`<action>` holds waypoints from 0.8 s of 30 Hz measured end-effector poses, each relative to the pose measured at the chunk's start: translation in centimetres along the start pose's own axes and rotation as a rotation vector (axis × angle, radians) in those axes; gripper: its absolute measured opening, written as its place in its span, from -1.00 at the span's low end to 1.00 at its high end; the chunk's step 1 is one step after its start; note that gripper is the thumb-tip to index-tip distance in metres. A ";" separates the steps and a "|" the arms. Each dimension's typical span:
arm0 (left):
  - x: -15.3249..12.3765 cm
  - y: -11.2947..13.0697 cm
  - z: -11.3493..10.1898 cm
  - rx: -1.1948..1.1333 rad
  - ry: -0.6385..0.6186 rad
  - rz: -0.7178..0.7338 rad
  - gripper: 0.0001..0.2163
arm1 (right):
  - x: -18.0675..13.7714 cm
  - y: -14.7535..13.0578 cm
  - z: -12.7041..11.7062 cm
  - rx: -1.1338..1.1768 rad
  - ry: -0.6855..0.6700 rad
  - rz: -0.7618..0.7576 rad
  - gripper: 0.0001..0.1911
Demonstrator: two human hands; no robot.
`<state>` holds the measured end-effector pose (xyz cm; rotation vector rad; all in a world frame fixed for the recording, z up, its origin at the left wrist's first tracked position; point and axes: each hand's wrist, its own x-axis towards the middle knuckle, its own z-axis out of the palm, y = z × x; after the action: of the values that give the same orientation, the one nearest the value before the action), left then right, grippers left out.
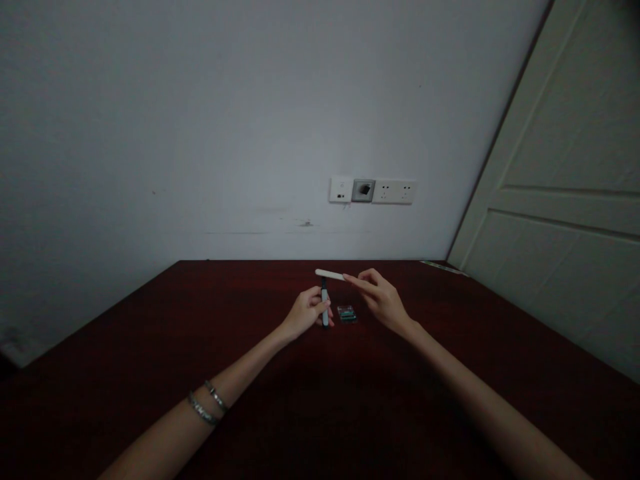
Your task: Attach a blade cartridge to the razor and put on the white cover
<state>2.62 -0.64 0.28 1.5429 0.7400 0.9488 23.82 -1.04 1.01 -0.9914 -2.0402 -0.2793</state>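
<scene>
My left hand (306, 311) is closed round a slim tool with a light grey handle (325, 313) and a dark upper part, held nearly upright. A narrow white bar with a rounded end (329, 274) lies almost level just above the tool's dark top; I cannot tell whether the two touch. My right hand (383, 299) pinches the right end of that bar between its fingers. On the table between my hands lies a small clear pack with teal contents (347, 313), too small to make out further.
The dark red table (240, 293) reaches back to a pale wall (240, 120). Wall sockets (395, 192) and a grey socket plate with a dark plug-like piece (364, 191) sit above it. A white panelled door (560, 200) leans in at right.
</scene>
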 end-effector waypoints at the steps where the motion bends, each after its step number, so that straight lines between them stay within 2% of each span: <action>1: 0.0 0.1 0.1 -0.004 -0.002 0.004 -0.80 | -0.1 0.3 0.0 -0.046 -0.006 -0.010 -0.53; 6: -0.1 0.0 0.3 0.024 -0.011 -0.014 -0.79 | -0.9 2.4 0.0 -0.167 0.036 -0.050 -0.49; 12: -0.2 -0.2 0.3 0.035 -0.034 -0.028 -0.79 | -0.9 1.9 0.3 -0.227 0.041 -0.095 -0.48; 18: -0.1 0.0 -0.1 0.024 -0.007 -0.006 -0.79 | -1.8 3.8 -0.1 -0.216 0.055 -0.073 -0.50; 24: -0.2 0.0 0.0 0.042 -0.032 -0.008 -0.80 | -1.4 2.6 0.4 -0.150 0.033 -0.080 -0.51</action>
<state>2.51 -0.84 0.27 1.5870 0.7469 0.9052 25.96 0.12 -0.70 -0.9901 -2.0552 -0.4939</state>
